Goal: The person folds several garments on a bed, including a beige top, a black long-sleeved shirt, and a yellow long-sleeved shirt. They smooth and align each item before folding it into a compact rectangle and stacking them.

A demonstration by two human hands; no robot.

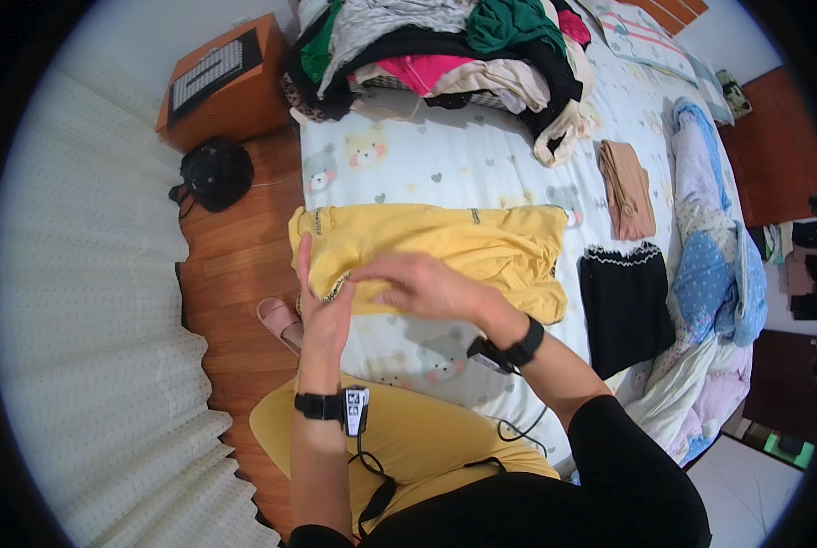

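Observation:
A yellow garment (pixel 490 247) with dark patterned trim lies spread across the bed in front of me, its surface wrinkled. At its left end is my left hand (pixel 323 315), fingers stretched away from me and thumb held apart. Patterned trim shows in the gap between that thumb and the fingers. Coming in from the right, my right hand (pixel 431 285) hovers over the garment's near part. Its index fingertip reaches the trim beside my left thumb, while its own thumb stays apart. Slight blur covers the right fingers.
A heap of mixed clothes (pixel 426 68) sits at the bed's far side. To the right lie folded tan clothing (pixel 627 190), a black garment (pixel 627 306) with pale wavy trim, and a bunched blue quilt (pixel 705 265). Black bag-like object (pixel 216 173) and orange cabinet (pixel 230 87) stand left.

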